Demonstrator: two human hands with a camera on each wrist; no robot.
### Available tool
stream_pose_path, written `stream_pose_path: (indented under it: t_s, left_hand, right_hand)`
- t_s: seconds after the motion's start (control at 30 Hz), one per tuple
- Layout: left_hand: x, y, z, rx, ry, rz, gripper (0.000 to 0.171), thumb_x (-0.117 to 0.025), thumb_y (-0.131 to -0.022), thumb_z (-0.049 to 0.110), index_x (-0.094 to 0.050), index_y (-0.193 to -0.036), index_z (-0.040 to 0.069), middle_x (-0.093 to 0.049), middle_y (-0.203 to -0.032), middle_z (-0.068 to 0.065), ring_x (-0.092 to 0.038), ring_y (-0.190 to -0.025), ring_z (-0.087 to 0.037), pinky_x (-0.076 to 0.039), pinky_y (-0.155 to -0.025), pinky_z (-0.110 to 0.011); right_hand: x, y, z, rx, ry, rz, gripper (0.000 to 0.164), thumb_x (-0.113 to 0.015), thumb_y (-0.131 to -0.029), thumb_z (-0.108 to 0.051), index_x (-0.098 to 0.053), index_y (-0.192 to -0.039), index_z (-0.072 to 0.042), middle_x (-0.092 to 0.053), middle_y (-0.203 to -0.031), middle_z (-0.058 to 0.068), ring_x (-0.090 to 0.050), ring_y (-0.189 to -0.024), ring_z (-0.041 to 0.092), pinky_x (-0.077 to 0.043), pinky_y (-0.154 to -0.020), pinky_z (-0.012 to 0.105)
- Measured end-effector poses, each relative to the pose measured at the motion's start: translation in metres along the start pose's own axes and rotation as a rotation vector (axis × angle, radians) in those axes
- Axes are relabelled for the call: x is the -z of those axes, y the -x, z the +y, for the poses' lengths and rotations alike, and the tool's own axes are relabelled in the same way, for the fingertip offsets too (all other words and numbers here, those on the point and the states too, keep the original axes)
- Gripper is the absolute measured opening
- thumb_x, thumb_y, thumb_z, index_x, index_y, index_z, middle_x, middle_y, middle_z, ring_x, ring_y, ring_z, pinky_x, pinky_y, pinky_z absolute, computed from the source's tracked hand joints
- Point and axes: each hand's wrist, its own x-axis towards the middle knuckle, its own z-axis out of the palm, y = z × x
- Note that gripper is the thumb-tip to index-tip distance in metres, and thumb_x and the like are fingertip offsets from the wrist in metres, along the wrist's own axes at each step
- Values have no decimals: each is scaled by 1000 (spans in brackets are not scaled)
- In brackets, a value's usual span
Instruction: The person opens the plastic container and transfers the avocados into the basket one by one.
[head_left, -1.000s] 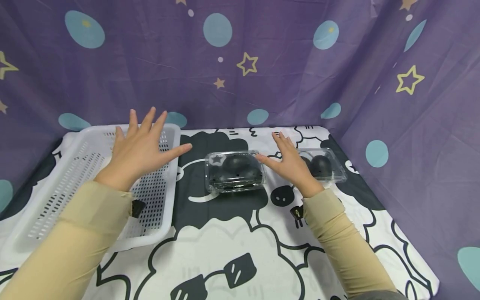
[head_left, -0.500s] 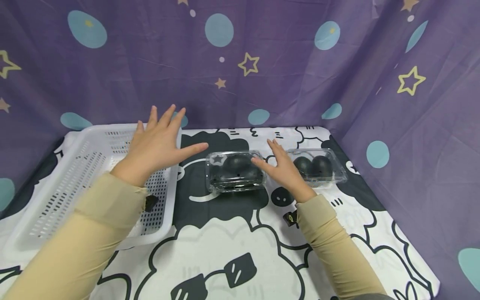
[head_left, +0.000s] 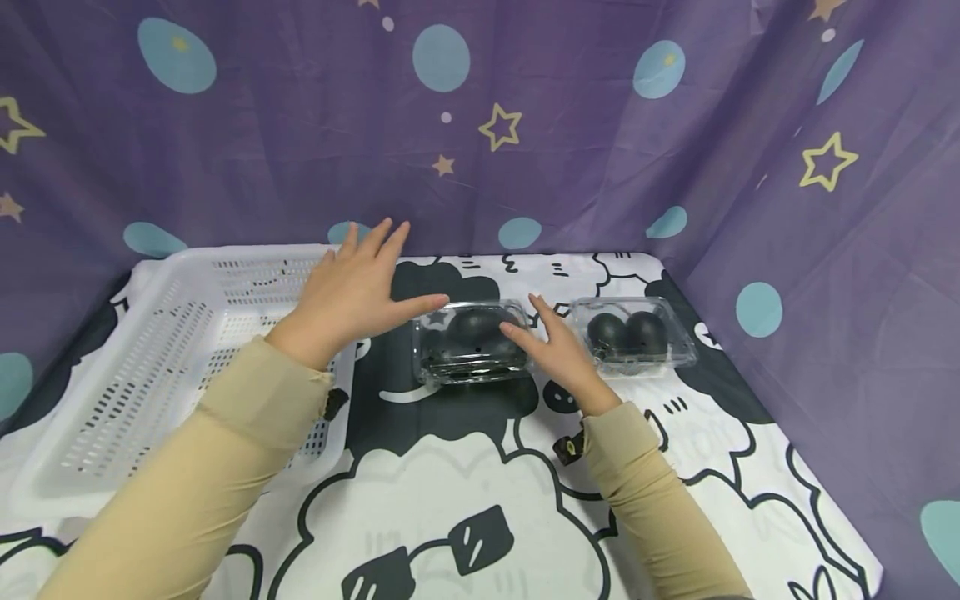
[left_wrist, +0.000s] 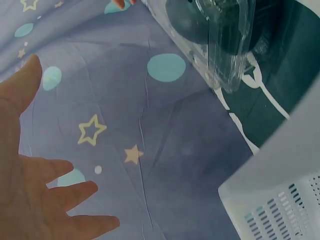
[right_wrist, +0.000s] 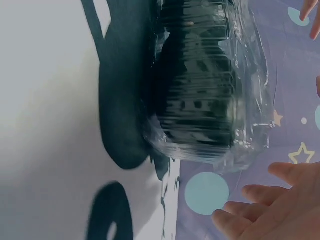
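Note:
A closed clear plastic box (head_left: 468,346) with dark round fruit-like things inside lies mid-table in the head view. My left hand (head_left: 348,292) hovers between the white basket and this box, fingers straight and spread, holding nothing. Over the box's right side reaches my right hand (head_left: 558,354), fingers extended and thumb apart. In the right wrist view a gap shows between the right hand (right_wrist: 280,205) and the ribbed box (right_wrist: 200,95). A second clear box (head_left: 633,333) with two dark round things stands to the right of that hand.
The white perforated basket (head_left: 142,383) takes up the left of the table. A purple curtain (head_left: 315,125) with stars hangs behind and along the right. Black and white sheep-print cloth (head_left: 420,475) covers the table.
My left hand has moved right, from over the basket toward the middle box. The right hand has shifted slightly left and nearer, uncovering the second box. Both boxes have stayed put.

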Motion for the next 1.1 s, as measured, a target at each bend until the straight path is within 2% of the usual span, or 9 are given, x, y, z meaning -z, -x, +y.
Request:
stream_pose_path:
  t_s: [0.1,0.23,0.43,0.7,1.1]
  left_hand:
    - [-4,-4,4,-9,-14,-16,112,-49,-81,83,-6,-161,18,-8,-167,-12,-3,-151,-48,-20,-113,-72]
    - [-11,-8,9,-23,-23,-25,111,-51,-81,81,-8,-161,17,-11,-167,-14,-5,-151,-47,-20,-113,-72]
    - [-20,-12,17,-44,-26,-37,110,-54,-82,78,-11,-161,15,-14,-166,-14,-6,-152,-45,-20,-115,-69]
    - [-36,-16,27,-85,-34,-75,107,-55,-83,76,-14,-160,14,-14,-166,-13,-6,-152,-45,-22,-117,-64]
    - [-60,-20,42,-129,-61,-118,105,-61,-82,73,-20,-159,14,-18,-166,-12,-15,-151,-45,-28,-115,-65]
  right_hand:
    - [-3,0,3,-19,-43,-4,86,-57,-90,-64,-20,-159,-30,-16,-166,7,-22,-151,36,-25,-119,57]
    - [-7,-1,6,-55,-125,-26,83,-58,-92,-60,-19,-159,-29,-16,-166,11,-25,-149,41,-29,-119,55]
    - [-13,0,9,-58,-211,-48,86,-59,-93,-52,-17,-160,-16,-15,-166,12,-18,-153,32,-24,-123,46]
    - [-18,3,13,-83,-313,-66,88,-62,-93,-47,-14,-160,-17,-10,-167,9,-15,-154,33,-23,-122,51]
    - [-24,7,19,-80,-425,-103,87,-61,-96,-35,-5,-161,-18,1,-168,9,-14,-152,41,-21,-121,57]
